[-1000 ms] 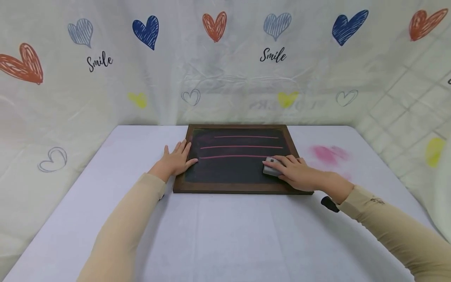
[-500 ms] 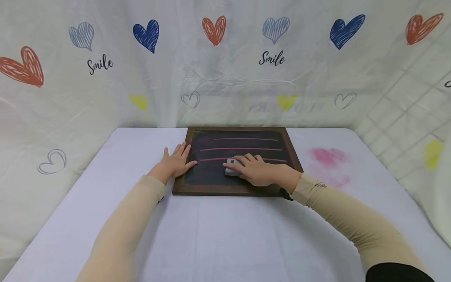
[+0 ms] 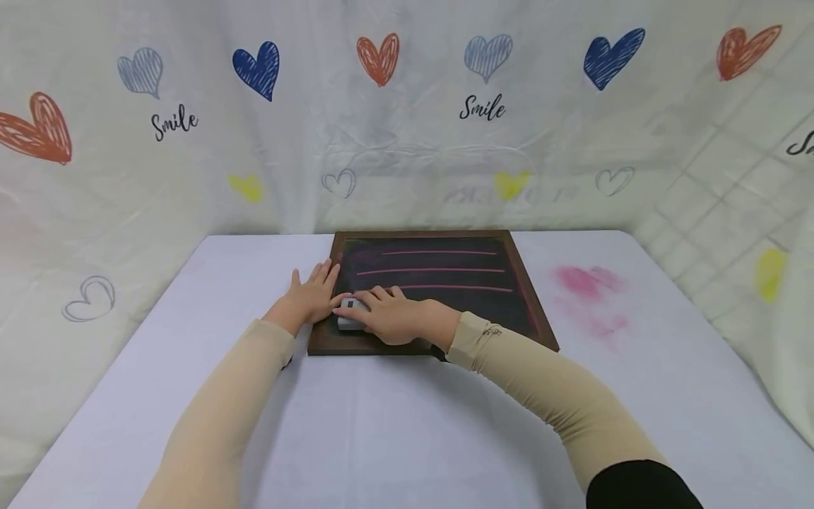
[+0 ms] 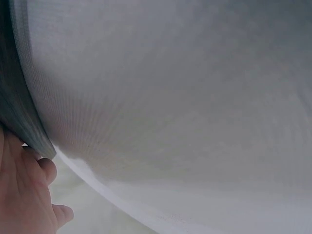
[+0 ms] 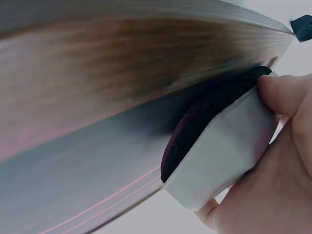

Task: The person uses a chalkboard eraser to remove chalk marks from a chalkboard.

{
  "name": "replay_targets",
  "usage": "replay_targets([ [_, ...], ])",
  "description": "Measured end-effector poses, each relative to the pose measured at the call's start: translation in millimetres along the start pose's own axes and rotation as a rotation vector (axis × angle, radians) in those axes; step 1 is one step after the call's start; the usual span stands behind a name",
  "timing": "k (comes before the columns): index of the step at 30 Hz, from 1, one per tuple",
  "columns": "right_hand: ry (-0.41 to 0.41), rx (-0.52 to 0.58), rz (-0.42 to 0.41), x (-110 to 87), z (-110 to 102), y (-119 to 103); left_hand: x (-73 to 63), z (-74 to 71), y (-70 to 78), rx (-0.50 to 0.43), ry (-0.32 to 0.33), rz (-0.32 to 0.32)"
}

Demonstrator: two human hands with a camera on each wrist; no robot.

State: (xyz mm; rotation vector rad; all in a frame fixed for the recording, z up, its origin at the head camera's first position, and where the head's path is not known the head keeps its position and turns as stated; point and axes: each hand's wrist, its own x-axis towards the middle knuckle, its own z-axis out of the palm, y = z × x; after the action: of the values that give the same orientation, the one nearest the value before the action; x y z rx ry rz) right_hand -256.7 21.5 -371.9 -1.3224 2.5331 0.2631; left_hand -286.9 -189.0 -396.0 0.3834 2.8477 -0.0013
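Observation:
A blackboard [image 3: 473, 305] in a brown wooden frame lies on the white-covered table, with three pink chalk lines across its dark surface. My left hand [image 3: 309, 298] rests with straight fingers on the board's left frame edge. At the board's lower left, my right hand [image 3: 400, 318] grips a grey-white board eraser [image 3: 348, 324] close to the left thumb. The right wrist view shows the eraser [image 5: 222, 148] between thumb and fingers, its dark felt side against the board. The lowest line's left part is not visible by the right hand. Only part of the left hand [image 4: 24, 190] shows in the left wrist view.
Pink chalk smudges [image 3: 588, 283] mark the tablecloth to the right of the board. Behind the table hangs a white curtain [image 3: 407, 191] printed with hearts and "Smile" lettering.
My right hand has slid the eraser leftward along the lower board, from the right side to the left. The left hand stays on the frame. The head view has shifted slightly.

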Motion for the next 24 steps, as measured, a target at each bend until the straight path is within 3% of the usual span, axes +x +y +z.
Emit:
replay_targets([
  [4,0.003,-0.016,-0.001,-3.1,0,1,-0.3,0.9,-4.1,0.005,0.01,-0.005],
  [9,0.035,0.008,-0.02,-28.0,10,20,1.7,2.8,-6.6,-0.008,0.026,-0.012],
  [16,0.083,0.113,0.029,-77.8,31,56,0.2,2.5,-9.1,-0.015,0.017,-0.023],
  [24,0.218,0.196,0.098,-148.1,54,90,3.1,0.6,-14.9,-0.044,-0.004,-0.039],
])
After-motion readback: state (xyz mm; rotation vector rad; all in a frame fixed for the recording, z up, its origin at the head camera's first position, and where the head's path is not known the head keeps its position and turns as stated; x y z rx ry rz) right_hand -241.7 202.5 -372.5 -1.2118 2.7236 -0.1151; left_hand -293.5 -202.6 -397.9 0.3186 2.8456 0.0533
